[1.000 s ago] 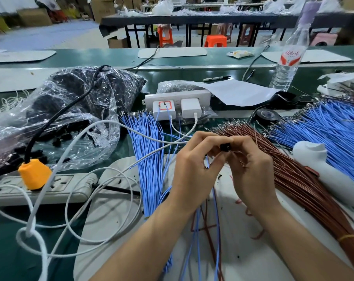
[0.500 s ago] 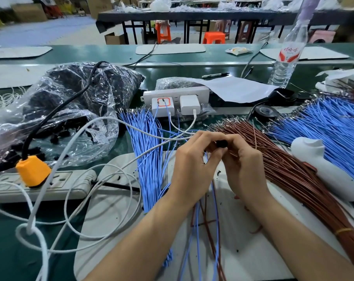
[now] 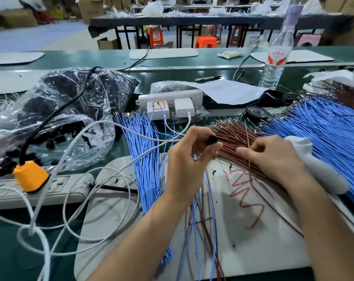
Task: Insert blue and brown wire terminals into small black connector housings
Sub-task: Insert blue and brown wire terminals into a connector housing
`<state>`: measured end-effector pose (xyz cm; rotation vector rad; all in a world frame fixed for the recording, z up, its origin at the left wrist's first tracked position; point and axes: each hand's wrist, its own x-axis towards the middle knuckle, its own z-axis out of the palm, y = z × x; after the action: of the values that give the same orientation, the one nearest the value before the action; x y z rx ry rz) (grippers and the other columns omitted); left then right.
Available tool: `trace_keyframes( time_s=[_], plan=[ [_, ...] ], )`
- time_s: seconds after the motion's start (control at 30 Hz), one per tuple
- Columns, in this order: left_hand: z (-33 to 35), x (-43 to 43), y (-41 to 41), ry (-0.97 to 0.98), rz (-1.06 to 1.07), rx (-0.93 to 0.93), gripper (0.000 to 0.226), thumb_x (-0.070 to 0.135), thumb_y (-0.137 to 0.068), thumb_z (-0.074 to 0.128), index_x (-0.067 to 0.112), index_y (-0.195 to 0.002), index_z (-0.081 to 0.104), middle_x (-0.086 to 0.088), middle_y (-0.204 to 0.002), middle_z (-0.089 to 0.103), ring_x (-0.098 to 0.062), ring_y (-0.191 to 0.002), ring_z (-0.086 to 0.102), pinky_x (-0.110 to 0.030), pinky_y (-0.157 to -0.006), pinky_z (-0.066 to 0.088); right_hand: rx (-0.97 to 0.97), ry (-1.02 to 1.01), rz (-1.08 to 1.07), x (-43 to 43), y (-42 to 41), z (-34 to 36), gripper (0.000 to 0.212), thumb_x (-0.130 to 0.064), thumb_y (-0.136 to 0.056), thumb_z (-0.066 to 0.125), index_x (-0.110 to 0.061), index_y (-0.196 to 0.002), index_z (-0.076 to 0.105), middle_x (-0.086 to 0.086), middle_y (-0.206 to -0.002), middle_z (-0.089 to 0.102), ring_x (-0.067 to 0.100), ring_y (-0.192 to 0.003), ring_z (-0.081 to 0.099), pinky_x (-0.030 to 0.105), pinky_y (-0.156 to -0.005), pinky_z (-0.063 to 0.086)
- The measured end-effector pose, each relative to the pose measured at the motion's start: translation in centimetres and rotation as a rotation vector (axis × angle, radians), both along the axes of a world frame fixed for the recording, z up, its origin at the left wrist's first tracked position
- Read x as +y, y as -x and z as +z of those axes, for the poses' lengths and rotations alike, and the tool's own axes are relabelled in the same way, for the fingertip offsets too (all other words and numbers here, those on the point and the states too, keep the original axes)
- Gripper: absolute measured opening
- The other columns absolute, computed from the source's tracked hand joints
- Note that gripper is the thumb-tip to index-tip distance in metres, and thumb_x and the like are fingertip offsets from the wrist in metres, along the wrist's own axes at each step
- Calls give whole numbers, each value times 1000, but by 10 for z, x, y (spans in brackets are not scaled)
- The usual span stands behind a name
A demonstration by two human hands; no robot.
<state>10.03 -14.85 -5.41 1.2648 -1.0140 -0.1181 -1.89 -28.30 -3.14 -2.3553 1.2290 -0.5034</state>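
Parted now, the hands no longer meet: the right hand (image 3: pixel 273 159) has gone to the brown wire bundle (image 3: pixel 229 136) at the white mat's (image 3: pixel 111 240) far edge and pinches a single brown wire (image 3: pixel 247 136), while the left hand (image 3: pixel 184 165) grips the black housing (image 3: pixel 211 139) above that edge. Best to square the terminal to an empty cavity, then push straight until it seats. Blue wires (image 3: pixel 145 159) lie along the mat's left side, on a green bench (image 3: pixel 1 260) in a workshop hall.

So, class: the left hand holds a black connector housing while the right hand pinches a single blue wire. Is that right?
No: the head view shows the right hand pinching a single brown wire, not blue. The left hand does hold the black connector housing.
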Motion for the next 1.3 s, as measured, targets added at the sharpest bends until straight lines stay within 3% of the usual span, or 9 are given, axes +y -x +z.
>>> trace_keyframes(
  time_s=[0.17,0.3,0.4,0.47,0.63,0.77,0.97,1.13,1.3],
  plan=[
    [-1,-1,-1,-76,41,32,21,18,-73,79,7,-88,70,-2,-72,68,-6,-59,57,-22,-64,51,157,-271,70,-5,11,-3,35,-31,-73,83,-9,-50,69,4,-44,61,13,-37,51,17,-37,37],
    [-1,0,1,-143,144,-177,29,35,-67,79,13,-83,71,20,-71,58,-1,-67,54,-13,-66,43,103,-342,86,-5,11,-6,28,-17,-74,81,-6,-51,68,4,-41,58,11,-31,45,15,-32,33],
    [-1,1,1,-190,85,-152,33,40,-67,77,14,-77,60,11,-65,58,-11,-62,55,-21,-63,46,134,-303,116,-4,10,-7,23,-14,-75,78,-7,-54,70,2,-44,61,5,-32,48,14,-36,35],
    [-2,1,2,-245,-49,-68,34,41,-70,74,15,-77,54,4,-62,60,-14,-55,57,-26,-58,50,-78,-318,50,-3,7,-4,26,-13,-79,72,-10,-53,68,-1,-45,61,4,-33,47,15,-38,35],
    [-2,0,6,-274,-157,51,24,35,-78,72,26,-76,49,2,-59,62,-9,-45,53,-22,-51,46,-893,-927,11,-1,1,10,34,-20,-95,54,-15,-63,65,2,-58,60,6,-36,41,12,-34,34],
    [-4,0,3,-268,-225,104,27,20,-85,71,26,-74,47,-3,-61,62,-13,-44,54,-26,-51,42,-1131,-1013,-19,4,-7,5,19,-21,-103,40,-16,-84,41,4,-54,60,8,-35,43,14,-32,33],
    [-8,-1,1,-370,-255,-30,26,18,-87,70,29,-76,50,9,-62,66,-2,-45,47,-14,-50,39,-1375,-926,-97,0,-4,6,18,-17,-102,43,-13,-86,50,2,-56,64,9,-42,51,16,-41,42],
    [-8,-1,-1,-372,-197,-102,7,13,-88,68,17,-84,64,13,-59,62,1,-50,53,-8,-56,38,-1400,-886,-30,8,-5,7,14,-9,-99,47,-9,-90,59,5,-66,68,10,-50,57,17,-47,47],
    [-7,0,-1,-337,-139,-126,9,13,-88,69,18,-83,63,14,-58,61,5,-54,56,-5,-59,38,-1126,-900,27,20,-15,-1,16,-14,-98,48,-13,-89,60,3,-64,69,10,-45,55,17,-43,47]
  ],
)
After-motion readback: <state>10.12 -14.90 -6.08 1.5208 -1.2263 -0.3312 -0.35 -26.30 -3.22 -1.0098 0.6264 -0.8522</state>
